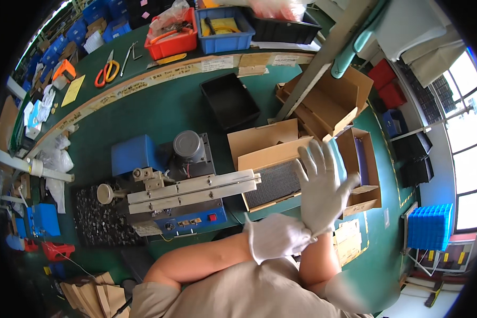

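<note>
Head view: both hands wear white gloves at the near side of a green workbench, right of the middle. The right hand [320, 193] is raised, its fingers and thumb spread wide and holding nothing; the left hand [281, 236] is closed on the wrist end of the right glove [323, 209]. Just beyond them sits an open cardboard carton [270, 204] with dark gridded contents, and farther off lies a black tray [230, 100]. To the left stands a machine with two long metal rails [193, 191], a round grey motor [188, 144] and a blue control panel [196, 216] with a red switch [212, 217]; the panel's small markings are too fine to read. A pale printed label [147, 228] sits at the panel's left, also illegible. Along the curved shelf edge [167, 74] on the far side run paper labels, among them a white one [217, 64] with rows of print too small to make out. Marks on the yellow sheet [73, 90], far left near the orange-handled scissors [107, 73], cannot be read either. Red [169, 47] and blue [225, 42] bins stand beyond the shelf edge.
</note>
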The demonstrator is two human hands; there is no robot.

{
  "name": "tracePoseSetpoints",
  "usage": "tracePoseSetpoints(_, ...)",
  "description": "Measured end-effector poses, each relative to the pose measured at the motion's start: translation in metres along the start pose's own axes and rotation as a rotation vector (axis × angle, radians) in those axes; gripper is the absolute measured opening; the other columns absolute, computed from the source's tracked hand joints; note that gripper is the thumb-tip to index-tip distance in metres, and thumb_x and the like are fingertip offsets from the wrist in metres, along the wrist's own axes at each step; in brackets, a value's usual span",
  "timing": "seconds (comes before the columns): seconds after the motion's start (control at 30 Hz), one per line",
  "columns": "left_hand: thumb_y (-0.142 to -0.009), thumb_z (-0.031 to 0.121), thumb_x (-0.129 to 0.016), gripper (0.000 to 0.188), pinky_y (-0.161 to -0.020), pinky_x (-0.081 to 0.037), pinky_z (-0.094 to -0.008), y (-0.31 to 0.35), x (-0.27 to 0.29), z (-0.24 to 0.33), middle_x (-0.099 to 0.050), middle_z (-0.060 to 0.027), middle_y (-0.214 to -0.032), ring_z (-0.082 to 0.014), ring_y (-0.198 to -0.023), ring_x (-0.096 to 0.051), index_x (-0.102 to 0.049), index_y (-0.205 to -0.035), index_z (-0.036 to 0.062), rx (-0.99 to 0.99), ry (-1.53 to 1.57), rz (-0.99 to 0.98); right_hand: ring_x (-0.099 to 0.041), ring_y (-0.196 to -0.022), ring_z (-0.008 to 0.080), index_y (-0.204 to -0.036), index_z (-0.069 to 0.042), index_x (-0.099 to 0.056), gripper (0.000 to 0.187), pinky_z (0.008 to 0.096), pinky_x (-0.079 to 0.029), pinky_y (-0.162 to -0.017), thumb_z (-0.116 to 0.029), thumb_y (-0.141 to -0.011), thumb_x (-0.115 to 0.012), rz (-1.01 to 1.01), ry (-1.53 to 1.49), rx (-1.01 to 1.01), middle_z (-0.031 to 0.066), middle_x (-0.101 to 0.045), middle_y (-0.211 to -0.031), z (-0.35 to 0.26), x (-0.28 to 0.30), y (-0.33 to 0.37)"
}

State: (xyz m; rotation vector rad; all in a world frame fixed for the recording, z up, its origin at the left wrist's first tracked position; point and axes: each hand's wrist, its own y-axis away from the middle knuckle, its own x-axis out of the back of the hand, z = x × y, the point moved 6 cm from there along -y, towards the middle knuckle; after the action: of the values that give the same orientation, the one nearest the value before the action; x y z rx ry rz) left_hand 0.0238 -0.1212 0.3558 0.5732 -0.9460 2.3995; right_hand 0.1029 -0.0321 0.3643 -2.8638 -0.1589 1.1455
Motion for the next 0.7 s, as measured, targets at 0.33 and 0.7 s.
tracePoseSetpoints(0.33, -0.098, 0.028, -0.057, 0.028, -0.078, -0.052, -0.0487, 0.097, -0.075, -0.152, -0.069, -0.0244, -0.094, -0.0427, -0.091, -0.067, -0.069, -0.1, 0.0029, 0.872, 0.197, 0.018, -0.065, -0.095, 0.0425, -0.103, -0.003, -0.07, 0.016, 0.0453, -0.053, -0.086, -0.007, -0.09, -0.062, -0.302, 1.617, -0.051, 0.0189, -0.07, -0.101, 0.135, 0.143, -0.014)
tracePoseSetpoints(0.7, -0.1, 0.019, -0.048, 0.028, -0.094, -0.049, -0.0465, 0.199, -0.145, -0.268, -0.067, -0.0206, -0.107, -0.038, -0.104, -0.064, -0.064, -0.117, 0.0033, 1.146, -0.476, 0.133, -0.057, -0.114, 0.03, -0.12, -0.011, -0.062, 0.036, 0.0484, -0.045, -0.095, -0.02, -0.085, -0.065, -1.092, 1.874, -0.043, 0.0087, -0.063, -0.116, 0.276, 0.173, -0.043)
